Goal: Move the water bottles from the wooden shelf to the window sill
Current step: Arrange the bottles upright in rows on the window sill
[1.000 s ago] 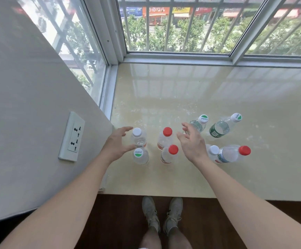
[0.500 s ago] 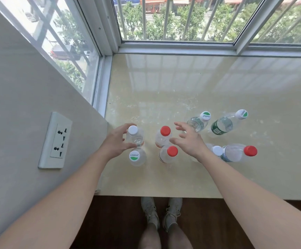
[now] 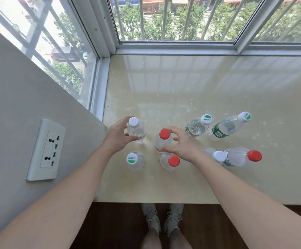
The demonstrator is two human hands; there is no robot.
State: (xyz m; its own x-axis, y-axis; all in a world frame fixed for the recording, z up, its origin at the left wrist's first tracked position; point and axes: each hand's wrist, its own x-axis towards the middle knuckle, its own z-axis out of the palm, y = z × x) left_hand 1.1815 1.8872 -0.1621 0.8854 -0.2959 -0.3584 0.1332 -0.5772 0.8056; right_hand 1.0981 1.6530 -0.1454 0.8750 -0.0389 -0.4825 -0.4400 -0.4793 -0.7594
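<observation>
Several clear water bottles stand upright on the cream window sill (image 3: 182, 90). My left hand (image 3: 117, 136) grips the white-capped bottle (image 3: 136, 130) at the back left. My right hand (image 3: 180, 143) grips the red-capped bottle (image 3: 163, 139) beside it. In front of these stand a green-and-white-capped bottle (image 3: 134, 159) and a second red-capped bottle (image 3: 171, 160). To the right are two green-labelled bottles (image 3: 197, 125) (image 3: 227, 127), a white-capped bottle (image 3: 216, 155) partly hidden by my right wrist, and a red-capped bottle (image 3: 243, 157). The wooden shelf is out of view.
A grey wall with a white power socket (image 3: 46, 150) bounds the sill on the left. Barred windows (image 3: 173, 18) close off the back and the left. Beyond the bottles the sill runs bare to the window frame. Dark wooden floor and my shoes (image 3: 162, 216) lie below the front edge.
Both hands have closed in: the left now wraps the white-capped bottle, and the right has moved left onto the rear red-capped bottle. The view has tilted further down.
</observation>
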